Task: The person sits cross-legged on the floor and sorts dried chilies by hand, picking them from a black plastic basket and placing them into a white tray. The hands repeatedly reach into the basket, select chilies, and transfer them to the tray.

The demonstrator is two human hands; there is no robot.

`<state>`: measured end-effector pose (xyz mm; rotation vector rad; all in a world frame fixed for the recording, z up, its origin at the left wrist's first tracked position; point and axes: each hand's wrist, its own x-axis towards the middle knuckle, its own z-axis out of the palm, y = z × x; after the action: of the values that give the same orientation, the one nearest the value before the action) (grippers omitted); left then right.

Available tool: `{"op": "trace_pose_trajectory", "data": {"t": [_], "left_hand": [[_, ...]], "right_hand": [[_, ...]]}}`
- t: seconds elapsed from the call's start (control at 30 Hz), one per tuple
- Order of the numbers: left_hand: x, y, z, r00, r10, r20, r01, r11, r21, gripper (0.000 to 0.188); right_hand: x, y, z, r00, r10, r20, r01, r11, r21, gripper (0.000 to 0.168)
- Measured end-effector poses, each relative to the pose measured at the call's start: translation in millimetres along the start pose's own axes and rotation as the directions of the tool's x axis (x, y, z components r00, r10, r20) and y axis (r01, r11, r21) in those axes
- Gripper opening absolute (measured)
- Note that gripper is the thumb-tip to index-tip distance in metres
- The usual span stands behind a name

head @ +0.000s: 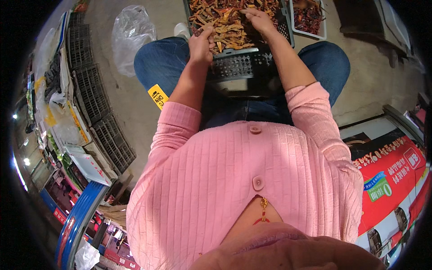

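A dark plastic crate point(233, 69) between the knees is heaped with dried chili peppers point(231, 32), orange-brown and dark red. My left hand point(201, 44) is over the crate's near left part, its thumb and fingers pinched together on a dried pepper. My right hand point(260, 21) reaches over the right part of the heap, index finger and thumb pointing left at the peppers; whether it grips one cannot be told. Beside the crate's right side stands a white plastic tray point(324, 28) holding darker red dried chilies point(306, 18).
A clear plastic bag point(133, 38) lies on the concrete floor at the left. Black plastic crates point(91, 87) line the left side. A red printed box or panel point(388, 182) stands at the lower right. A dark object point(361, 17) is at the upper right.
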<state>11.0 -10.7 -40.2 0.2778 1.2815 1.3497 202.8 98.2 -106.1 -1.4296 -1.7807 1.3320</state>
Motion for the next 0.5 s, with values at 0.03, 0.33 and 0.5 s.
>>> {"op": "trace_pose_trajectory", "data": {"t": [0.03, 0.33, 0.5], "left_hand": [[0, 0, 1, 1.0, -0.012, 0.014, 0.012, 1.0, -0.004, 0.027], [-11, 22, 19, 0.959, 0.09, 0.269, -0.094, 0.996, 0.003, 0.03], [1, 47, 40, 0.874, -0.052, 0.482, 0.052, 0.999, 0.013, 0.016]], "right_hand": [[-6, -15, -5, 1.0, 0.007, 0.025, -0.01, 0.994, 0.113, 0.032], [-27, -81, -33, 0.889, -0.188, 0.416, -0.393, 0.151, 0.907, 0.026], [-40, -115, -38, 0.846, -0.223, 0.485, -0.449, 0.192, 0.873, 0.028]]}}
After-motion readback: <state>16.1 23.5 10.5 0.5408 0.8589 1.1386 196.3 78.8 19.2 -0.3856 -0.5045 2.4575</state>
